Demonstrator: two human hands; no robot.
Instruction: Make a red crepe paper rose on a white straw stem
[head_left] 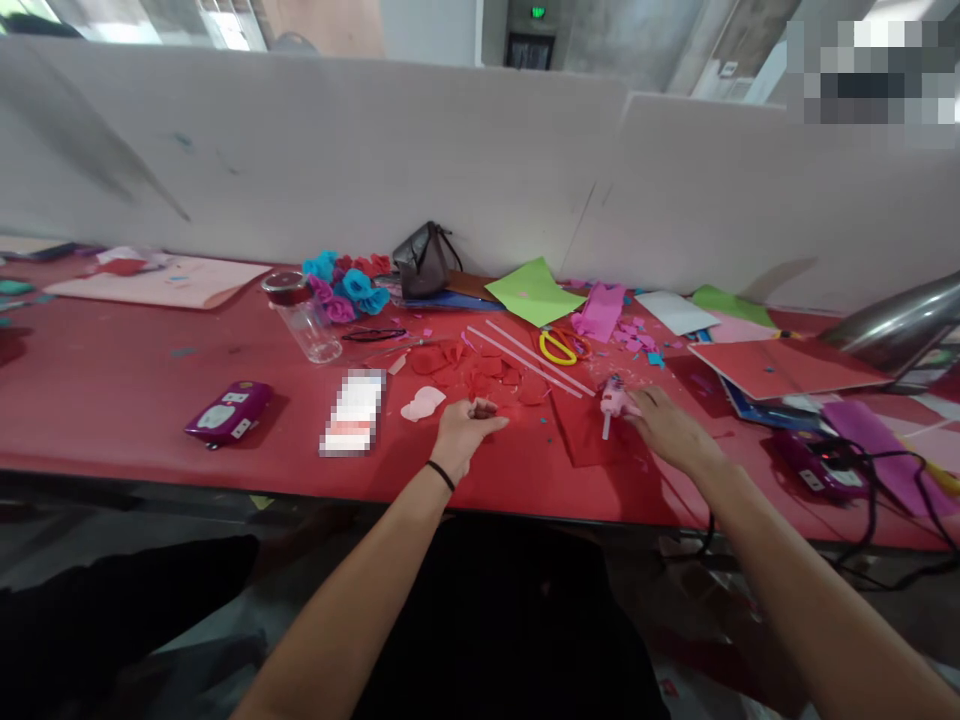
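Observation:
My right hand is closed on a small pink hot glue gun, and a glue stick pokes out of the gun towards the front edge. Under and beside it lies a sheet of red paper. Over the red table my left hand has its fingers curled in; whatever may be between them is too small to make out. Red paper petals are scattered just beyond it, and pale pink paper pieces lie at its left. Two clear glue sticks rest behind, between the hands.
Yellow-handled scissors lie behind the glue sticks. To the left are a phone, a purple power strip, a glass bottle and paper flowers. Black cords trail from another purple power strip at right. A white partition stands behind.

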